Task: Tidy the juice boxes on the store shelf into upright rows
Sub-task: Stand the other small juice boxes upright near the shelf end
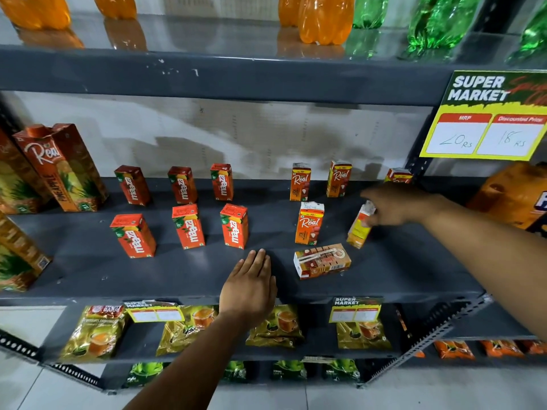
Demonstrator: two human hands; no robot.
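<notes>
Where the dark grey shelf point(88, 270) holds the small cartons, stock stands as follows. Left group: six red mango juice boxes, upright, in two rows of three; back row point(182, 184), front row point(188, 226). Right group: orange-and-white juice boxes; two upright at the back point(300, 182) point(339, 179), a third point(398, 175) partly hidden behind the right hand; one upright in the front row point(309, 223). One box point(322, 261) lies flat on its side near the shelf's front edge, just in front of that upright one.

Right hand point(396, 207): reaches in from the right, fingers closed around the top of a tilted juice box point(359, 227), whose lower corner touches the shelf.

Left hand point(251, 288): palm down over the front of the shelf, fingers straight and pressed together, holding nothing, near the flat box but apart from it.

Also present: tall pineapple cartons point(63, 167) at far left; orange bottles point(325, 19) and green bottles point(438, 22) on the shelf above; a yellow price sign point(485, 134) at right; tea packets point(272, 327) on the shelf below.
</notes>
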